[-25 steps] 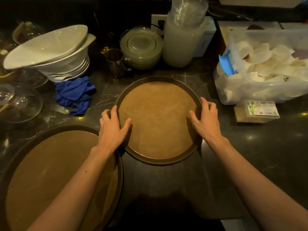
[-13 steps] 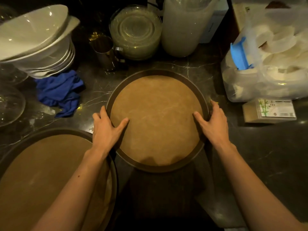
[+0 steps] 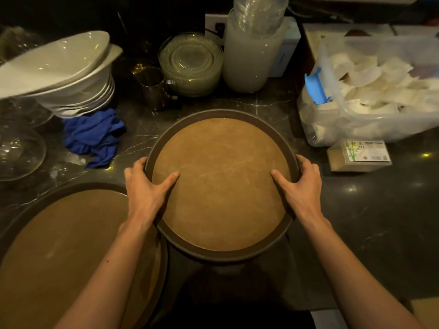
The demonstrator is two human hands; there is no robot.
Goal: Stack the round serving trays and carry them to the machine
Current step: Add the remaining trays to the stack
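Note:
A round brown serving tray [image 3: 222,181] with a dark rim sits in the middle of the dark marble counter, its near edge over the counter's front. My left hand [image 3: 145,186] grips its left rim, thumb on the tray's brown surface and fingers curled round the outside. My right hand [image 3: 300,186] grips the right rim the same way. A second, larger-looking round tray [image 3: 59,252] lies at the lower left, partly under my left forearm.
White bowls [image 3: 61,74] are stacked at the back left, with a blue cloth [image 3: 93,136] below them. Glass plates [image 3: 191,61], a metal cup [image 3: 152,87] and a tall plastic container [image 3: 251,51] stand behind. A clear bin [image 3: 370,91] and a small box [image 3: 360,155] are right.
Both hands have shifted from resting on the tray's sides to curling round its rim. The tray has come nearer to me, its near edge now past the counter's front.

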